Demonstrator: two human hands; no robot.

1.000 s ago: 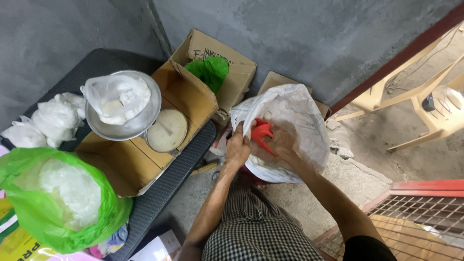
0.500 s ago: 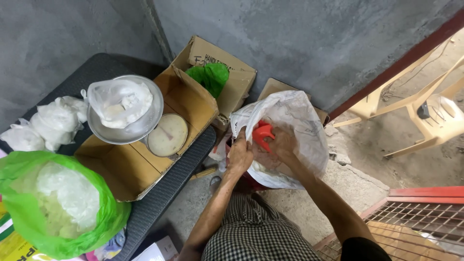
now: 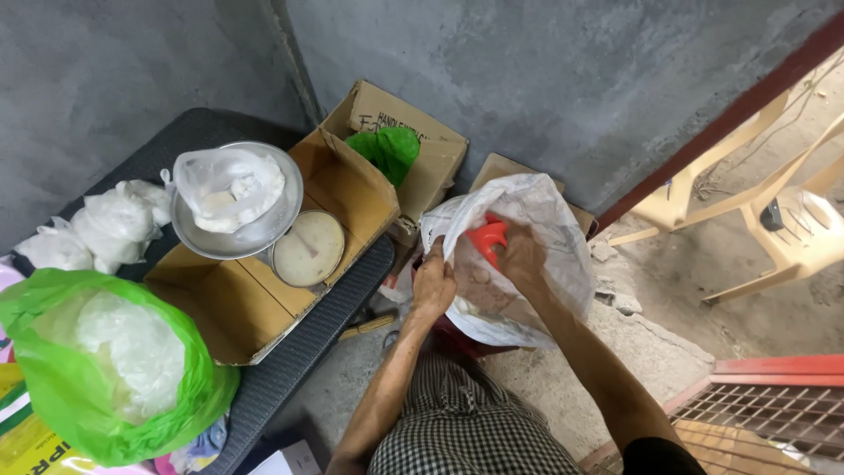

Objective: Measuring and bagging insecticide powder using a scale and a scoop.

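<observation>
A grey concrete wall (image 3: 527,79) closes off the far side, with rough concrete floor (image 3: 563,369) below it and a pale plastic chair (image 3: 791,220) standing far right. Near right lies a metal grate (image 3: 774,418) edged in red. On the left a dark table (image 3: 290,352) carries an open cardboard box (image 3: 229,308); a metal bowl (image 3: 272,224) holding a tied white plastic bag (image 3: 230,186) rests on the box's far edge, and a round dial scale face (image 3: 308,248) shows beside it. A big green bag (image 3: 105,369) of white stuff sits at the table's near left, with small white bags (image 3: 97,229) farther back. A second carton (image 3: 413,149) with a green bag (image 3: 387,151) in it stands against the wall.

In the middle, between the table and the chair, a white woven sack (image 3: 545,255) sits on the floor. The left hand (image 3: 433,286) pinches the sack's near rim, pulling it open. The right hand (image 3: 520,255) is inside the mouth, fingers closed around a red scoop (image 3: 486,239).
</observation>
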